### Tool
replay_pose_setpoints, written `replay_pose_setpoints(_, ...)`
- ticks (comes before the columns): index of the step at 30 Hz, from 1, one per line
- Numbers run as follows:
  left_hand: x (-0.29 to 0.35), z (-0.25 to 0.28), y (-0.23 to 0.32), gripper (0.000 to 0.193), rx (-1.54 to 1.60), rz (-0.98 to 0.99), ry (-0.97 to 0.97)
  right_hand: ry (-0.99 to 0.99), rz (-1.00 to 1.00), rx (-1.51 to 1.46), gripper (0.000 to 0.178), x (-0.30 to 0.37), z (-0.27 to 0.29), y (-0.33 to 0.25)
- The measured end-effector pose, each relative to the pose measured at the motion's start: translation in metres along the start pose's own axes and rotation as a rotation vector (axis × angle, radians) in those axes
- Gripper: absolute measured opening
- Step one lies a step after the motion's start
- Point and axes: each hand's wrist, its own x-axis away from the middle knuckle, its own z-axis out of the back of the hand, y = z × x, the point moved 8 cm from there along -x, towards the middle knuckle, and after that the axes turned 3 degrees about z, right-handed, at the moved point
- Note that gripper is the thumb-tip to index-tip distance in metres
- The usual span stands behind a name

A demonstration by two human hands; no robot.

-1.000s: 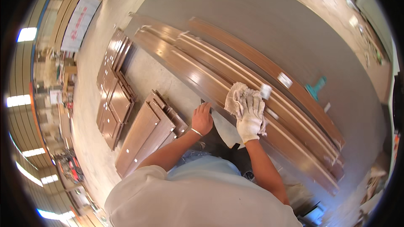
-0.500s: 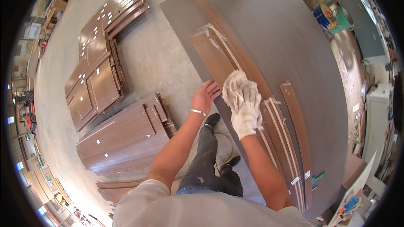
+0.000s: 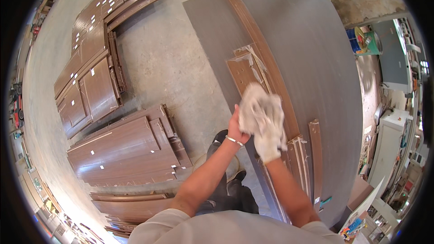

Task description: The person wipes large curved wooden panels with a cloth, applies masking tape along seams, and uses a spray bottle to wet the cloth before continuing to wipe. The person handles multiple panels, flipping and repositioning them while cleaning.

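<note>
My right hand [image 3: 267,142] wears a white knitted glove and is closed on a crumpled off-white rag [image 3: 257,104]. The rag lies over a brown board [image 3: 242,73] near the edge of the large grey table panel [image 3: 316,63]. Bare, with a light bracelet at the wrist, my left hand [image 3: 236,129] is beside the board's left edge, right up against the rag. Its fingers are mostly hidden there, so its grip does not show. A long brown strip [image 3: 262,45] runs alongside the board, with torn clear film at the board's far end.
A shorter brown strip [image 3: 315,158] and a small teal tool [image 3: 324,202] lie on the panel to the right. Stacked brown panels [image 3: 117,149] lie on the concrete floor to the left. A green bucket [image 3: 373,43] stands beyond the panel's right edge.
My left hand has moved right, from open beside the board to against the rag. The rag and gloved hand have shifted slightly. The whole view has tilted, showing more beyond the panel's far end.
</note>
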Motion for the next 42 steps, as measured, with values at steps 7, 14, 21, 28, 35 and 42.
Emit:
replay_pose_setpoints(7,0.004,-0.002,0.002,0.051,-0.038,-0.055,-0.26,0.123,0.028,-0.307,0.037,-0.219,-0.022,-0.023)
replay_pose_setpoints(14,0.015,-0.021,0.004,0.061,0.12,-0.016,-0.553,0.209,-0.017,-0.614,0.024,-0.206,0.019,-0.02)
replay_pose_setpoints(21,0.006,0.025,0.023,0.063,-0.344,-0.356,-0.218,-0.18,0.581,-0.261,0.053,-0.077,-0.026,-0.058)
replay_pose_setpoints(28,0.005,0.032,0.007,0.065,-0.062,-0.076,-0.467,-0.021,0.438,-0.181,0.047,-0.049,0.037,-0.074)
replay_pose_setpoints(35,0.012,0.036,0.031,0.069,0.134,-0.041,-0.441,-0.115,0.336,0.003,0.057,-0.083,-0.037,-0.054)
replay_pose_setpoints(42,0.011,-0.011,0.064,0.062,-0.361,0.227,-0.447,-0.311,-0.169,-0.253,0.047,0.267,0.045,0.032)
